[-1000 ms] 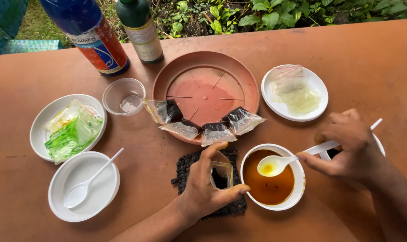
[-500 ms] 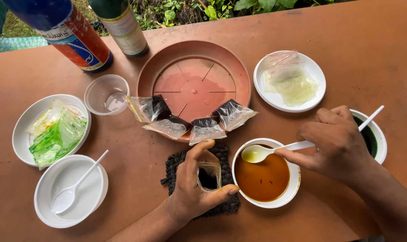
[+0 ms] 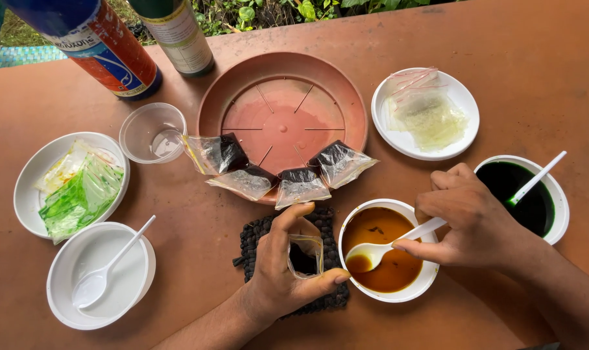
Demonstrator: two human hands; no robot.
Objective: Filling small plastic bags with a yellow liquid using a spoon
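On the reddish-brown table (image 3: 547,58) the largest thing is a round terracotta-coloured plastic saucer (image 3: 283,78), with four small clear bags of dark filling (image 3: 274,170) lying along its near rim. Nearer the person stands a white bowl of amber-brown liquid (image 3: 388,249), and just left of it lies a dark crocheted mat (image 3: 259,236).

The right hand (image 3: 473,223) pinches the handle of a white plastic spoon (image 3: 385,245) between thumb and curled fingers; the spoon's bowl rests at the left edge of the amber liquid with a little of it inside. The spoon looks light and stiff, but loaded it would probably spill with any tilt, so a level grip well back on the handle suits it.

The left hand (image 3: 288,275) holds a small clear zip bag (image 3: 305,254) upright over the mat, just beside the bowl's rim. Thumb (image 3: 327,280) and forefinger curve loosely round the bag's mouth, spreading it open rather than clamping it; the bag sits inside that ring of fingers, its mouth facing up and something dark showing inside. The film looks thin, limp and likely slippery when wet, so it should be taken at the stiffer zip rim, not the soft body, which would collapse.

The spoon's tip is near the bag's mouth but apart from it.

Elsewhere stand a bowl of green liquid (image 3: 534,214), a plate of clear bags (image 3: 460,97), a plate of green-tinted bags (image 3: 32,175), an empty clear cup (image 3: 153,133), a white bowl with a spare spoon (image 3: 100,272) and two bottles (image 3: 113,45).
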